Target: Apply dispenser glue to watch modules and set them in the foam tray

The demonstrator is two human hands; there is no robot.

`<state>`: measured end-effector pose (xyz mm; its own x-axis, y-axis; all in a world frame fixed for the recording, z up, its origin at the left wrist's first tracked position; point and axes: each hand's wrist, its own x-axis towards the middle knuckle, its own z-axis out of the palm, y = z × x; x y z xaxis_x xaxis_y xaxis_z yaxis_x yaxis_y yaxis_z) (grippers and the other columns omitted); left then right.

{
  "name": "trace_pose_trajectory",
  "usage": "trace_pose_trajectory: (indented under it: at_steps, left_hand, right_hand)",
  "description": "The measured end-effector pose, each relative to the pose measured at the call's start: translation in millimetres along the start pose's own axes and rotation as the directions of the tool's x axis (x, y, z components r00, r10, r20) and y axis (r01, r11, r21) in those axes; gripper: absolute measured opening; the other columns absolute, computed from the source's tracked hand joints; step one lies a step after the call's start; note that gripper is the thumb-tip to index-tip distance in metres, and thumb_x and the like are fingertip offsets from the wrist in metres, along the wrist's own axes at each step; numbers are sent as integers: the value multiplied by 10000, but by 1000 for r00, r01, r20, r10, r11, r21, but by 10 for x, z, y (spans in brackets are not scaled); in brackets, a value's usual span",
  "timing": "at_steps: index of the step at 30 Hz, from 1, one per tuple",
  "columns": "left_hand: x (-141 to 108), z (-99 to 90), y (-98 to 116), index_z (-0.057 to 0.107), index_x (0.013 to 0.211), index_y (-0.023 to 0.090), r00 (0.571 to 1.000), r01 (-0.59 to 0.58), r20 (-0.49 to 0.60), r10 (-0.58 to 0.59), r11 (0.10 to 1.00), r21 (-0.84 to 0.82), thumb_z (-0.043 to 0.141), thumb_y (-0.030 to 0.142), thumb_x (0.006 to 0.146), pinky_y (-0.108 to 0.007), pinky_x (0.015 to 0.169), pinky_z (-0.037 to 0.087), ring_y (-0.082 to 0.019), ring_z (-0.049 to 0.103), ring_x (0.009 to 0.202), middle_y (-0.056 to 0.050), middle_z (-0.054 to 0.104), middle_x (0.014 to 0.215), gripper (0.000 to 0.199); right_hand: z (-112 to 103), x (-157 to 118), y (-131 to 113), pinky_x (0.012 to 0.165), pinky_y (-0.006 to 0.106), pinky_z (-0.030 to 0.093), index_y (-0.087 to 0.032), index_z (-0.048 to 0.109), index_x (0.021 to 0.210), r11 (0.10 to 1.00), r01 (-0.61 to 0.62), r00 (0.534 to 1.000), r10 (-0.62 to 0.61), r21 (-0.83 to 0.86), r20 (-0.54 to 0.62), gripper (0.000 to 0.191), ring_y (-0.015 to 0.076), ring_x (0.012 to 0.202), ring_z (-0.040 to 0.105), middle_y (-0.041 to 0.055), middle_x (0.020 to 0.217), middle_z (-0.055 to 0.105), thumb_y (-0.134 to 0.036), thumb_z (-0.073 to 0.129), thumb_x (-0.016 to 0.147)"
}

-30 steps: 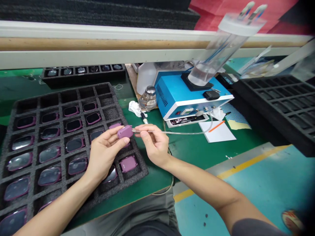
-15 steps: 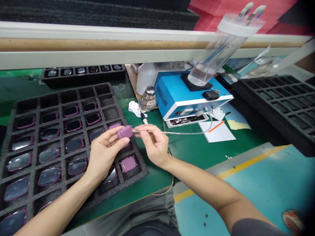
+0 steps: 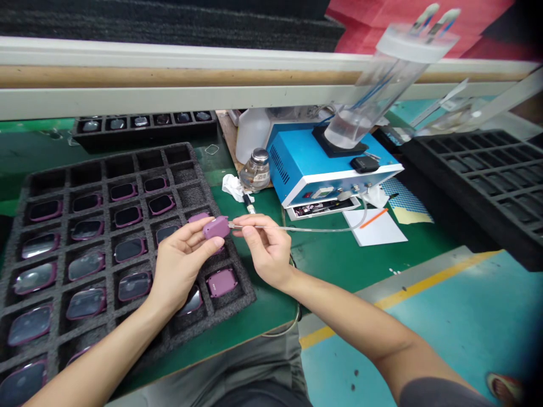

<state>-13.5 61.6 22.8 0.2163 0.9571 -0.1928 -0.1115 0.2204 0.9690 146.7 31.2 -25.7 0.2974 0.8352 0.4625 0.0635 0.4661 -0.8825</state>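
Between the thumb and fingers of my left hand (image 3: 182,257) is a purple watch case (image 3: 216,227), held above the right side of a foam tray (image 3: 250,295). My right hand (image 3: 271,246) pinches a thin clear tube (image 3: 314,230) near its tip, which meets the right edge of the case. From there the tube runs right to a blue machine (image 3: 335,169). Rows of purple cases with dark glass sit in the tray's compartments. One purple case (image 3: 222,282) lies with its plain side up in the tray's right part, below my hands.
A glass bottle with a metal lid (image 3: 255,169) and crumpled tissue (image 3: 232,185) stand beyond my hands. A clear cylinder (image 3: 360,107) rises from the machine. Black trays (image 3: 487,169) lie at the right. A shelf rail (image 3: 169,76) crosses above the bench.
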Motion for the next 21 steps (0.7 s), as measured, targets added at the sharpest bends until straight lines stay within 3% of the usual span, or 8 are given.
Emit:
trace_pose_trajectory:
  at_steps: [21]
  left_hand:
    - [-5,4,7,737,1165,167,1000,-1,-1,1,1000,-1,945,332,634,-406,1031,580,-287,722,1148,-121,777,1179,593]
  right_hand:
    - [-7,6,-4,806,339,684,-223,689,1020,1000,-1,1000,1,0,6,167,181,954,743,70,1068,737,-354,588,1001]
